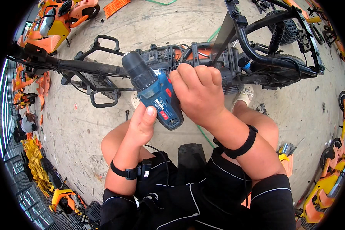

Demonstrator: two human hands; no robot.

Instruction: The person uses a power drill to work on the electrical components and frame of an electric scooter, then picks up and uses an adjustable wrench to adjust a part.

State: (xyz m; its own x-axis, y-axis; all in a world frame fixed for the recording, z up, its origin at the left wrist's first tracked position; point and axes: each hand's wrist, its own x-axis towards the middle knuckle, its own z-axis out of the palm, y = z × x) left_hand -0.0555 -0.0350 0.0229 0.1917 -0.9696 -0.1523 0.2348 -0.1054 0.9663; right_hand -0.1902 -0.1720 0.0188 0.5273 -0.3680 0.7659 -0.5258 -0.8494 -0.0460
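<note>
A blue and black cordless drill (153, 96) lies on its side in both hands, its chuck pointing up and to the left. My left hand (140, 128) holds it from below left, thumb on the lower part of the body, the other fingers hidden beneath. My right hand (197, 92) is closed around the drill's right side, fingers curled near the red switch. Behind the drill stands a black vehicle frame (96, 67) with bars, wheels, cables and an orange part (205, 53) in its middle.
Orange and yellow scooters (65, 19) and parts line both sides, with a yellow pile (38, 165) at left. A person (27, 122) is at the far left. A green hose (205, 136) crosses the concrete floor (84, 149). A small tool (127, 114) lies beside my left knee.
</note>
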